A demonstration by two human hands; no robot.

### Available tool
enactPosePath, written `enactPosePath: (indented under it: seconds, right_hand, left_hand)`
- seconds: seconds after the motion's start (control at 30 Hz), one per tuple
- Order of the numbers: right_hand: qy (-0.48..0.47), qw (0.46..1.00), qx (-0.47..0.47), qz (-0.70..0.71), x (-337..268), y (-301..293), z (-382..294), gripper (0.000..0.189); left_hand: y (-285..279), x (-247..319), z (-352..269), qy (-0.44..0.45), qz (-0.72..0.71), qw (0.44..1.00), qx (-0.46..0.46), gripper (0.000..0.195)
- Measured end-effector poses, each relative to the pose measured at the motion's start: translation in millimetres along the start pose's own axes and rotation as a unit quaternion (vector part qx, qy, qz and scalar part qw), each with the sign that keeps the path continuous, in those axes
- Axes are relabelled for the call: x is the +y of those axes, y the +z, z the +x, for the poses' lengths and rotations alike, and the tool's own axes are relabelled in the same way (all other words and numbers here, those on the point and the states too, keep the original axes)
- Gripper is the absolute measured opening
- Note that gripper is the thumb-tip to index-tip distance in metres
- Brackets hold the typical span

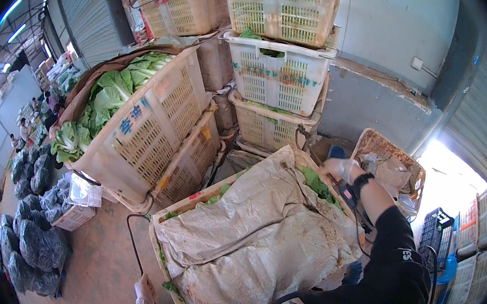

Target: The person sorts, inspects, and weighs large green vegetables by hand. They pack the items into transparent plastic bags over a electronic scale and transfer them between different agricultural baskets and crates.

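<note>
A large pale plastic crate [224, 184] stands before me, with a stained whitish woven sheet [252, 231] laid over its contents. Green leaves [315, 182] poke out along its edges. My left hand [144, 292], in a thin translucent glove, is closed around the dark metal bar handle [133, 241] at the crate's left end. At the other end my right hand [342, 171], gloved too and slightly blurred, has its fingers on the dark handle [307, 145]; part of that grip is hidden. Both wrists carry dark straps with small devices.
Behind the crate stand stacked crates [277, 75], one heaped with leafy greens [114, 90]. A dirty bin [415, 178] of scraps sits right, near a black basket [436, 227]. Dark plastic bags [39, 244] and a small crate [73, 218] lie left. People [25, 130] are far back.
</note>
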State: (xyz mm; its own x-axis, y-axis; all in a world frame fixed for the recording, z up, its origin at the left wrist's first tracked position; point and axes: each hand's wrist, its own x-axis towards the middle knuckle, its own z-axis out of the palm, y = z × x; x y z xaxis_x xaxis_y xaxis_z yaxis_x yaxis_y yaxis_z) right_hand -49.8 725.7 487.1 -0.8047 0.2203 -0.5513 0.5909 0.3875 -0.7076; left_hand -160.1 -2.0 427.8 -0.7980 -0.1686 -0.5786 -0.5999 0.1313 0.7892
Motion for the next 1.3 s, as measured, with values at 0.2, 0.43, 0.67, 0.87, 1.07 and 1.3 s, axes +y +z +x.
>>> enactPosePath:
  seconds: [0.2, 0.43, 0.67, 0.87, 1.07, 1.3]
  right_hand:
    - [0.018, 0.969, 0.051, 0.243, 29.1, 29.9, -35.7, 0.027]
    - [-0.051, 0.92, 0.206, -0.33, 39.5, 101.5, -15.2, 0.028]
    - [-0.037, 0.918, 0.319, -0.232, 43.1, 160.6, -121.8, 0.044]
    - [0.064, 0.903, 0.383, 0.182, 43.0, 298.3, -288.3, 0.031]
    - [0.14, 0.829, 0.381, 0.385, 77.9, 427.1, -383.8, 0.03]
    - [0.111, 0.778, 0.46, 0.413, 122.3, 537.5, -449.5, 0.025]
  left_hand:
    - [1.9, -10.5, 4.7, 0.037, -0.008, 0.998, 0.045, 0.036]
    - [11.3, 8.5, -17.3, 0.045, -0.027, 0.996, -0.069, 0.035]
    - [-11.5, -15.0, -28.1, -0.011, -0.04, 0.987, -0.154, 0.03]
    - [-47.3, -54.3, -21.0, 0.088, -0.006, 0.973, -0.213, 0.037]
    - [-99.6, -73.0, -10.5, 0.057, 0.074, 0.964, -0.248, 0.043]
    - [-129.1, -105.5, -77.6, 0.24, 0.08, 0.939, -0.231, 0.037]
